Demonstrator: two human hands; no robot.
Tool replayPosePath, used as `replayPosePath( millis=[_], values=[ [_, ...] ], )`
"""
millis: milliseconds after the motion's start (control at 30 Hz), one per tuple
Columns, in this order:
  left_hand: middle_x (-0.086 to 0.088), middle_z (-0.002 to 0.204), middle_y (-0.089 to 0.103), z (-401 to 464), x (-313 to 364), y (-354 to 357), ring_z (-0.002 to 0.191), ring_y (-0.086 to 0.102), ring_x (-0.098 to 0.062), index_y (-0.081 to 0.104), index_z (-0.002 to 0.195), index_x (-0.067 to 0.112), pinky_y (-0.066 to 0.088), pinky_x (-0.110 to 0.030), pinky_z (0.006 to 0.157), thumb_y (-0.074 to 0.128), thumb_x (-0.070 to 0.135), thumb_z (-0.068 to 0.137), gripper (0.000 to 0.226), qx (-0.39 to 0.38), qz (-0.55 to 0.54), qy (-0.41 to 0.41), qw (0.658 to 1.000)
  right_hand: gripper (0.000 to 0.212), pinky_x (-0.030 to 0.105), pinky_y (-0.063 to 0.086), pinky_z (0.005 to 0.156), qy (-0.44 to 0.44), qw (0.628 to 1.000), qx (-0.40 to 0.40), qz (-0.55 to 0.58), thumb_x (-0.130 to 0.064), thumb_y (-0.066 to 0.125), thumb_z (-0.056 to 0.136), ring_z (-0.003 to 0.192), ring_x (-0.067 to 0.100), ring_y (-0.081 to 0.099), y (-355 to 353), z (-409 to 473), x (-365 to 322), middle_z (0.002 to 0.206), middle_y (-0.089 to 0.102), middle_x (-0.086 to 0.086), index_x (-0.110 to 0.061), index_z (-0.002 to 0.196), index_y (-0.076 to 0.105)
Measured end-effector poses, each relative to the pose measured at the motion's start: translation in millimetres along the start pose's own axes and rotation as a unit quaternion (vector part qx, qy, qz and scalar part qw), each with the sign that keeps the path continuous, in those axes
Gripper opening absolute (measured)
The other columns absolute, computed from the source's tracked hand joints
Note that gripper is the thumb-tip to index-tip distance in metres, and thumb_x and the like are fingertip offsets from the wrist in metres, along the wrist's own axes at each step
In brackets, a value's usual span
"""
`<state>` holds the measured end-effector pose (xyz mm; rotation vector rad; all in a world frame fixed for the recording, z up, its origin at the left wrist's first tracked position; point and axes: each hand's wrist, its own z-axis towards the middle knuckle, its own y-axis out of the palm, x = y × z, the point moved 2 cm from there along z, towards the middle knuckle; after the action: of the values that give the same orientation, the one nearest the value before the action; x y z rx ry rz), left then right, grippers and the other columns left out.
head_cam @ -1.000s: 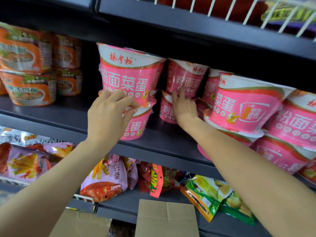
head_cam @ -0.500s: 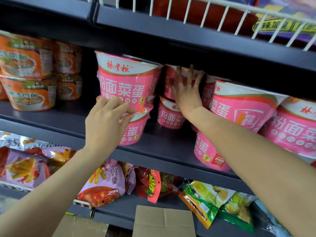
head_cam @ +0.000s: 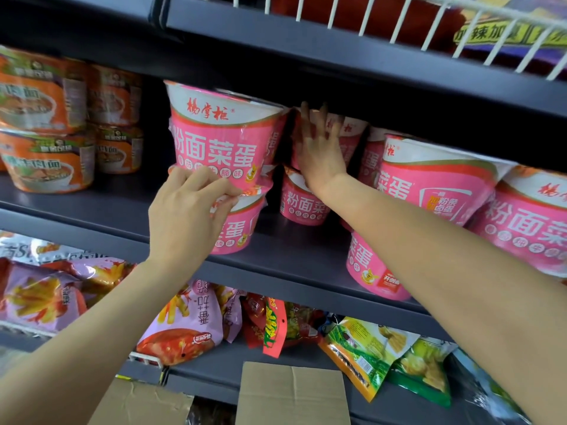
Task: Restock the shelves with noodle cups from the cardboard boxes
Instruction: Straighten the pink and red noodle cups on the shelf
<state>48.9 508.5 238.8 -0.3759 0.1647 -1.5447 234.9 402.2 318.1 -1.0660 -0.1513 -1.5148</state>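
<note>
Noodle cups, pink, stacked two high along the grey middle shelf (head_cam: pixel 291 256). Front stack: upper pink cup (head_cam: pixel 219 133) sits on lower pink cup (head_cam: pixel 241 223), both near the shelf's front edge. Left hand (head_cam: pixel 187 216) curls its fingers round the seam where these two cups meet, gripping at the rim of the lower one. Right hand (head_cam: pixel 319 148) reaches deeper, fingers spread and fairly straight, pressed flat against the upper rear cup (head_cam: pixel 349 133) of a second stack; lower rear cup (head_cam: pixel 302 204) stands beneath it. More pink cups (head_cam: pixel 435 182) stacked to the right, partly hidden by the right forearm. Orange noodle bowls (head_cam: pixel 46 133) stacked at the far left of the same shelf. Snack bags (head_cam: pixel 190 326) on the shelf below. Cardboard box flaps (head_cam: pixel 293 394) at the bottom edge of view. White wire rack (head_cam: pixel 429 26) fronts the shelf above.
</note>
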Motion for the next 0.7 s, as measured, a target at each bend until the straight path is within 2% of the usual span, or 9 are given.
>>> replayPosePath(
  millis=[100, 133, 233, 333, 400, 500, 633, 700],
  values=[
    [-0.002, 0.083, 0.063, 0.9, -0.7, -0.2, 0.079, 0.053, -0.028, 0.07, 0.086, 0.015, 0.038, -0.027, 0.062, 0.074, 0.02, 0.082, 0.008, -0.005, 0.002, 0.0, 1.0, 0.063, 0.068, 0.019, 0.106, 0.003, 0.996, -0.022, 0.09, -0.028, 0.013, 0.093, 0.141, 0.049, -0.004, 11.3, -7.0, -0.8, 0.157, -0.009, 0.019, -0.007, 0.152, 0.003],
    [-0.002, 0.083, 0.063, 0.9, -0.3, -0.4, 0.079, 0.054, -0.028, 0.07, 0.086, 0.015, 0.038, -0.027, 0.062, 0.074, 0.02, 0.082, 0.008, -0.005, 0.002, 0.001, 1.0, 0.062, 0.066, 0.019, 0.108, 0.001, 0.993, -0.024, 0.113, -0.026, 0.013, 0.093, 0.142, 0.047, -0.007, 12.9, -10.8, 0.1, 0.157, -0.011, 0.018, -0.007, 0.151, 0.001],
    [-0.002, 0.082, 0.063, 0.5, 1.3, -0.8, 0.079, 0.054, -0.028, 0.07, 0.085, 0.015, 0.037, -0.026, 0.062, 0.074, 0.019, 0.082, 0.007, -0.002, 0.002, 0.001, 1.0, 0.065, 0.062, 0.016, 0.112, -0.014, 0.992, -0.017, 0.123, -0.03, 0.031, 0.099, 0.143, 0.044, -0.005, 12.6, -24.7, 2.3, 0.157, -0.003, 0.021, -0.001, 0.15, 0.002],
    [-0.001, 0.084, 0.063, 0.1, 1.2, -0.7, 0.081, 0.052, -0.027, 0.07, 0.085, 0.015, 0.036, -0.026, 0.063, 0.073, 0.02, 0.083, 0.006, -0.004, 0.007, -0.004, 1.0, 0.062, 0.061, 0.016, 0.11, -0.042, 0.992, -0.029, 0.119, -0.025, 0.039, 0.098, 0.142, 0.042, 0.01, 12.4, -41.2, -2.8, 0.155, 0.01, 0.022, 0.0, 0.148, 0.014],
    [-0.001, 0.084, 0.063, 0.2, 1.1, -0.5, 0.082, 0.052, -0.027, 0.069, 0.086, 0.016, 0.035, -0.025, 0.064, 0.072, 0.021, 0.084, 0.006, -0.007, 0.01, -0.006, 1.0, 0.063, 0.062, 0.013, 0.11, -0.028, 0.993, -0.035, 0.107, -0.024, 0.041, 0.096, 0.142, 0.044, 0.013, 16.8, -46.6, -6.3, 0.155, 0.013, 0.023, 0.001, 0.148, 0.015],
    [-0.002, 0.085, 0.064, 0.1, 1.6, -0.1, 0.082, 0.053, -0.029, 0.069, 0.087, 0.014, 0.039, -0.028, 0.063, 0.072, 0.021, 0.084, 0.008, -0.007, 0.009, -0.007, 1.0, 0.065, 0.064, 0.011, 0.11, 0.011, 0.993, -0.037, 0.11, -0.033, 0.04, 0.096, 0.141, 0.046, 0.014, 18.1, -43.2, -5.1, 0.152, 0.021, 0.024, 0.001, 0.147, 0.018],
    [-0.002, 0.085, 0.064, 0.5, 1.0, 0.0, 0.081, 0.053, -0.029, 0.07, 0.087, 0.015, 0.039, -0.028, 0.064, 0.072, 0.021, 0.084, 0.008, -0.01, 0.016, -0.008, 1.0, 0.074, 0.053, 0.015, 0.113, 0.002, 0.992, -0.04, 0.117, -0.049, 0.028, 0.099, 0.141, 0.045, 0.013, 19.3, -33.4, -8.9, 0.154, 0.014, 0.025, 0.002, 0.149, 0.008],
    [-0.003, 0.085, 0.064, 0.3, 0.8, 0.2, 0.081, 0.053, -0.03, 0.07, 0.087, 0.014, 0.039, -0.028, 0.063, 0.072, 0.021, 0.084, 0.008, -0.012, 0.018, -0.004, 1.0, 0.079, 0.051, 0.012, 0.115, 0.006, 0.993, -0.035, 0.108, -0.055, 0.025, 0.097, 0.142, 0.048, 0.005, 21.0, -30.6, -12.7, 0.155, 0.007, 0.025, 0.002, 0.149, 0.004]
  ],
)
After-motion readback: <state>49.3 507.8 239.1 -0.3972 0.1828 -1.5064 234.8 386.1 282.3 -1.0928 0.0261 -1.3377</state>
